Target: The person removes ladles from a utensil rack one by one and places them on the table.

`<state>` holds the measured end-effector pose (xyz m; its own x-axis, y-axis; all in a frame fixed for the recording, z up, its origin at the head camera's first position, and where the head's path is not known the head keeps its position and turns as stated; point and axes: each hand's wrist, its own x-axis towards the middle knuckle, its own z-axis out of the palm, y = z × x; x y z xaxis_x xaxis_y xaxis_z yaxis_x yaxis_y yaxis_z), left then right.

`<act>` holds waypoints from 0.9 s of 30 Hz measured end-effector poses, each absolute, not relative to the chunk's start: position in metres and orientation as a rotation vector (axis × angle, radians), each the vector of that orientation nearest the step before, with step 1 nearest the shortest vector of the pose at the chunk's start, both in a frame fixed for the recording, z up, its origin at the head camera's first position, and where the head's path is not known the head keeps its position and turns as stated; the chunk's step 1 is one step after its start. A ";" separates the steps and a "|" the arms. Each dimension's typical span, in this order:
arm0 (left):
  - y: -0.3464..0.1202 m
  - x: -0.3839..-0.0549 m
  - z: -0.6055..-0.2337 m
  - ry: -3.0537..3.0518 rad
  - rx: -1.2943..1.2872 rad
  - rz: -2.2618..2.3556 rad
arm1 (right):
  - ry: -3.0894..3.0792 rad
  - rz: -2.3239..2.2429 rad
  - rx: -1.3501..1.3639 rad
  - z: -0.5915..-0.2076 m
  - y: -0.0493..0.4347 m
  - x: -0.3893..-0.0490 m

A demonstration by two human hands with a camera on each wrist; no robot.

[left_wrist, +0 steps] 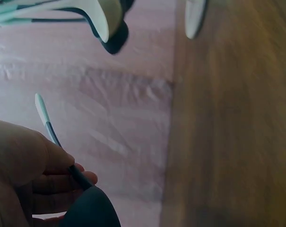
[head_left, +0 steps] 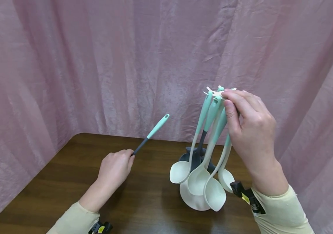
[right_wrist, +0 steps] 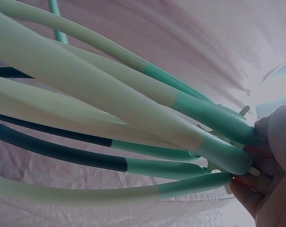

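My left hand [head_left: 115,168] grips a cooking utensil [head_left: 141,145] by its dark shaft. Its mint handle end points up and away to the right, and its dark, rounded head [left_wrist: 93,208] shows below the fingers in the left wrist view. My right hand [head_left: 252,130] pinches the white hooked top of a utensil stand [head_left: 190,201], thumb and fingertips at the hooks. From the stand hang several mint-handled utensils, including a cream ladle [head_left: 198,182], a cream pointed turner [head_left: 215,195] and dark ones behind. The right fingertips are partly hidden behind handle ends in the right wrist view.
The stand's round white base is on a brown wooden table [head_left: 52,191], right of centre. A pink curtain [head_left: 111,65] hangs behind the table's far edge and along both sides. A cream spoon-like head [head_left: 226,179] hangs close to the right wrist's camera strap [head_left: 249,196].
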<state>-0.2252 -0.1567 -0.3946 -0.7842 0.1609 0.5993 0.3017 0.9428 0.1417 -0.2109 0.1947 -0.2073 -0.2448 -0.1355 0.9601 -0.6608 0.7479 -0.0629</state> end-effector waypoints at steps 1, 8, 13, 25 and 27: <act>-0.161 -0.225 -0.398 -2.490 -0.319 -0.296 | -1.779 0.560 0.625 -0.207 0.195 -0.211; -0.198 -0.227 -0.413 -2.512 -0.279 -0.214 | -1.777 0.575 0.613 -0.209 0.191 -0.210; -0.231 -0.224 -0.422 -2.589 -0.199 -0.175 | -1.763 0.577 0.629 -0.209 0.185 -0.212; -0.292 -0.223 -0.437 -2.738 -0.053 -0.120 | -1.764 0.591 0.638 -0.208 0.181 -0.215; -0.300 -0.224 -0.440 -2.744 -0.040 -0.105 | -1.769 0.592 0.636 -0.209 0.182 -0.215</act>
